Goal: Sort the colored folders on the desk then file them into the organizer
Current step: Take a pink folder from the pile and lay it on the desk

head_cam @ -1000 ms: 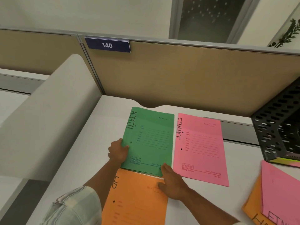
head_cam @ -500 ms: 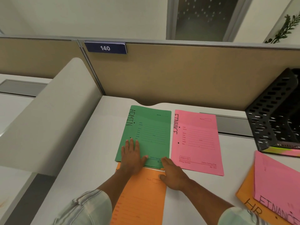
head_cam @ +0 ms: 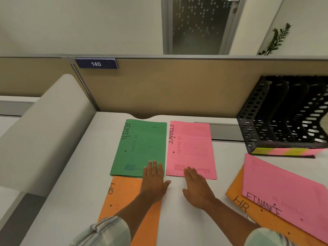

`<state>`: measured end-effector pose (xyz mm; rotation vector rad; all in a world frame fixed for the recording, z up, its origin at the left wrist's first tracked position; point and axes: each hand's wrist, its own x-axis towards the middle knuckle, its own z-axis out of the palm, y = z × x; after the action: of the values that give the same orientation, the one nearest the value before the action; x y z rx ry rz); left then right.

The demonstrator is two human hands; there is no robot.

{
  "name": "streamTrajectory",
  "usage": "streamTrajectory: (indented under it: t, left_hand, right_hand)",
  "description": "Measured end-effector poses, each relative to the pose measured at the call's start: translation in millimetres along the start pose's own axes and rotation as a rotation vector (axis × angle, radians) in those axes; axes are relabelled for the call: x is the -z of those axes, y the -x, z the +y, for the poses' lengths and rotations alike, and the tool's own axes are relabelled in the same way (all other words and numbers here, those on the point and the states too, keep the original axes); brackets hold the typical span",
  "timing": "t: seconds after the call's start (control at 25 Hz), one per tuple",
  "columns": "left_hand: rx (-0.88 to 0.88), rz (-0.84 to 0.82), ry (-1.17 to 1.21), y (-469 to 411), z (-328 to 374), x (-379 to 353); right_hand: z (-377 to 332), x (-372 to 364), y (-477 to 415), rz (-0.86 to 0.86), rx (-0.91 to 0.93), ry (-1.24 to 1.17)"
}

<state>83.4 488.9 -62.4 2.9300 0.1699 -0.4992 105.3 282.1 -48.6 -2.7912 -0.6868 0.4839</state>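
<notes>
A green folder (head_cam: 140,146) marked ADMIN lies flat on the desk beside a pink FINANCE folder (head_cam: 191,148). An orange HR folder (head_cam: 124,201) lies just below the green one, partly under my left arm. My left hand (head_cam: 155,181) rests flat with straight fingers on the green folder's lower right corner. My right hand (head_cam: 197,187) lies flat, its fingertips on the pink folder's bottom edge. At the right, a second pink FINANCE folder (head_cam: 287,190) lies on another orange HR folder (head_cam: 241,201). The black mesh organizer (head_cam: 259,125) stands at the back right.
A tan partition wall (head_cam: 177,87) with a blue 140 plate (head_cam: 96,63) closes the desk's far side. A grey curved side panel (head_cam: 46,132) borders the left. Pink and yellow sticky strips (head_cam: 284,151) line the organizer's base.
My left hand slid right along the green folder's bottom edge. My right hand left the orange folder and moved up right onto the pink folder's lower edge. The view tilted up.
</notes>
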Motion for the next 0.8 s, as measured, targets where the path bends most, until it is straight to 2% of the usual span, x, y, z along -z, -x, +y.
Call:
streamTrajectory:
  t: [0.4,0.6,0.8]
  left_hand:
    - [-0.151,-0.001,0.096,36.8,151.5,-24.4]
    - [-0.227,-0.019,0.139,53.8,223.1,-28.3]
    - [-0.215,-0.075,0.177,57.5,269.2,-32.8]
  right_hand:
    - [119.5,11.0,118.7,0.178,-0.269,-0.083]
    - [182.6,12.4,173.2,0.157,-0.441,-0.143]
    - [236.2,3.4,209.2,0.137,-0.497,-0.108]
